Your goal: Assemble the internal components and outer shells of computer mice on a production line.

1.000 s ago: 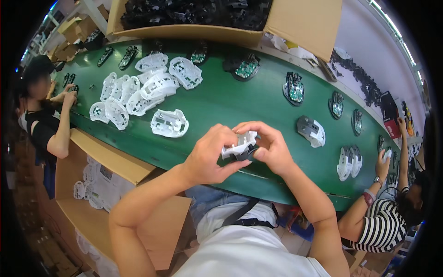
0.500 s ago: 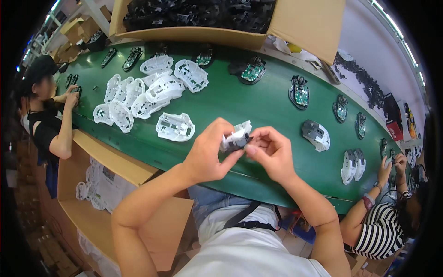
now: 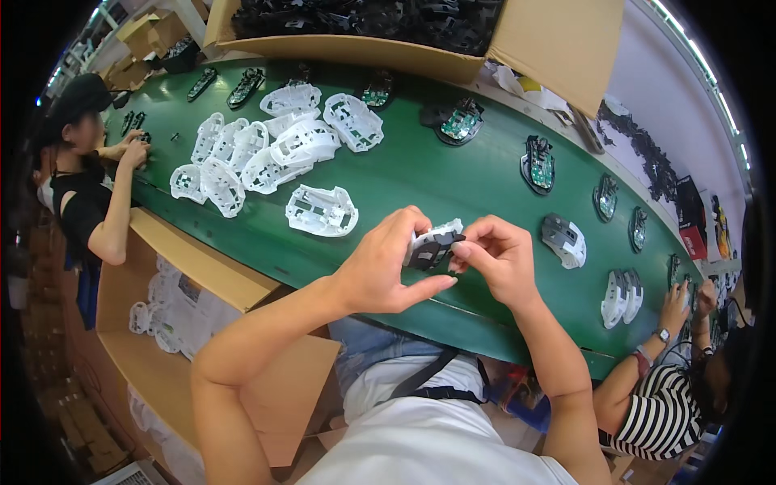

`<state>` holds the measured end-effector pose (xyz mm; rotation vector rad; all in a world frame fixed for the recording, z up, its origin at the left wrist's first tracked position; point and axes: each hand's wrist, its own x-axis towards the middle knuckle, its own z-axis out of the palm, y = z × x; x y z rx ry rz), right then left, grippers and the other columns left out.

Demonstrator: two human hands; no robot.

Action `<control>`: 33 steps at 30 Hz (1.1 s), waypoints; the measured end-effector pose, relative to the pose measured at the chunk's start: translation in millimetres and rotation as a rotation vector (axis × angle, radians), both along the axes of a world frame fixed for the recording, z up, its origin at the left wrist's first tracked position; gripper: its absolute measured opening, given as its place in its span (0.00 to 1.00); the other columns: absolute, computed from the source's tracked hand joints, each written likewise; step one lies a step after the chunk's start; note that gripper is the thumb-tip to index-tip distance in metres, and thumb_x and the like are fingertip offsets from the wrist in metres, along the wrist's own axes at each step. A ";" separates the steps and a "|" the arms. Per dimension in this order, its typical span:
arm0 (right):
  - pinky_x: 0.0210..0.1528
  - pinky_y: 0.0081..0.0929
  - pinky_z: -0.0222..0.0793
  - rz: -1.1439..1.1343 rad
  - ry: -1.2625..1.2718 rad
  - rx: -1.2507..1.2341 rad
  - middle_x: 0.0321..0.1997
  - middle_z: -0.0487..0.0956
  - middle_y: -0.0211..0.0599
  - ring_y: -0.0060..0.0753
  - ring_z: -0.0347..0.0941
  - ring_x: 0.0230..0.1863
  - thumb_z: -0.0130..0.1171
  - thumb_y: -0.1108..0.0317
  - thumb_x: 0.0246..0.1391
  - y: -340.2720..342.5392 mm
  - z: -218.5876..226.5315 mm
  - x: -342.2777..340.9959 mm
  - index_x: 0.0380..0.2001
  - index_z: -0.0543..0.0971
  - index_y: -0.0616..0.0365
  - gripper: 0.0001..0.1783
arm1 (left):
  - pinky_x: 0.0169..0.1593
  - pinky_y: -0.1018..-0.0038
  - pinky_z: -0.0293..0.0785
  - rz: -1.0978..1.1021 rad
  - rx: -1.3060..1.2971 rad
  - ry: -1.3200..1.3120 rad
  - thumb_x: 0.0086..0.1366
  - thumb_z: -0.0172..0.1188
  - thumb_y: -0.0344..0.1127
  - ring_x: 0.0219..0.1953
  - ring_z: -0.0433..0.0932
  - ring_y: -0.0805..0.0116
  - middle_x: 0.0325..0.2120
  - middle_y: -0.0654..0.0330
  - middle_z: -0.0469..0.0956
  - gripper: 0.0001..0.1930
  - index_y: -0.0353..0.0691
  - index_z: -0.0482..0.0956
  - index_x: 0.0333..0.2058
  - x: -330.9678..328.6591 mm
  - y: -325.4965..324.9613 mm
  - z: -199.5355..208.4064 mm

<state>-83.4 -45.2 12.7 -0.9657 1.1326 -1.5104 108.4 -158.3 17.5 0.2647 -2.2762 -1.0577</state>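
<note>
Above the near edge of the green bench, my left hand (image 3: 381, 265) grips a white computer mouse shell (image 3: 446, 229) by its left side, thumb stretched out below it. A black cover piece (image 3: 428, 252) lies against the shell, facing me. The fingertips of my right hand (image 3: 503, 260) pinch the right end of this black piece. Nearest on the bench, beyond my left hand, is a loose white shell (image 3: 322, 212). To the right of my hands sits a white shell with a dark cover (image 3: 563, 239), and two similar ones (image 3: 621, 297) stand side by side nearer me.
A pile of white shells (image 3: 303, 144) covers the bench's left part. Mouse bases with green circuit boards (image 3: 461, 123) line the far side. Behind is a carton (image 3: 356, 52) of black parts; another carton (image 3: 206, 259) stands lower left. Co-workers sit left (image 3: 85, 182) and right (image 3: 659, 408).
The held shell has tilted so its black piece shows more. My left thumb has come away from the black piece. The whole view has shifted slightly.
</note>
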 end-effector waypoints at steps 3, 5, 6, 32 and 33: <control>0.35 0.20 0.79 0.053 0.032 -0.047 0.33 0.82 0.36 0.23 0.81 0.34 0.68 0.78 0.57 1.1 -5.7 -5.4 0.36 0.79 0.66 0.07 | 0.36 0.63 0.70 0.014 -0.187 0.050 0.55 0.76 0.39 0.33 0.73 0.52 0.33 0.51 0.71 0.27 0.35 0.67 0.44 1.0 -2.5 3.9; 0.36 0.20 0.78 0.096 0.048 -0.097 0.37 0.82 0.37 0.23 0.81 0.38 0.68 0.78 0.57 -0.9 -10.5 -6.1 0.38 0.78 0.65 0.08 | 0.34 0.63 0.70 0.008 -0.328 0.113 0.56 0.74 0.36 0.32 0.73 0.52 0.33 0.52 0.70 0.25 0.34 0.68 0.44 0.4 -2.3 5.9; 0.42 0.23 0.78 -0.003 0.091 -0.122 0.43 0.81 0.39 0.26 0.80 0.44 0.69 0.75 0.56 -2.8 -11.3 -1.8 0.44 0.77 0.65 0.14 | 0.37 0.65 0.71 -0.002 -0.147 0.059 0.58 0.73 0.35 0.34 0.75 0.56 0.34 0.53 0.72 0.24 0.34 0.67 0.45 0.8 2.8 4.6; 0.49 0.26 0.76 0.084 0.002 0.135 0.42 0.83 0.31 0.21 0.79 0.43 0.77 0.74 0.47 -17.0 -2.9 39.2 0.52 0.78 0.64 0.27 | 0.50 0.71 0.74 -0.116 0.504 -0.137 0.57 0.76 0.37 0.43 0.78 0.71 0.44 0.53 0.77 0.36 0.32 0.59 0.54 9.3 -5.8 8.9; 0.49 0.26 0.76 0.085 0.007 0.130 0.42 0.83 0.31 0.21 0.79 0.43 0.77 0.74 0.47 -17.9 -1.3 40.0 0.52 0.78 0.64 0.27 | 0.50 0.71 0.75 -0.117 0.463 -0.163 0.57 0.75 0.36 0.43 0.79 0.70 0.43 0.52 0.77 0.35 0.32 0.60 0.53 11.6 -4.4 12.7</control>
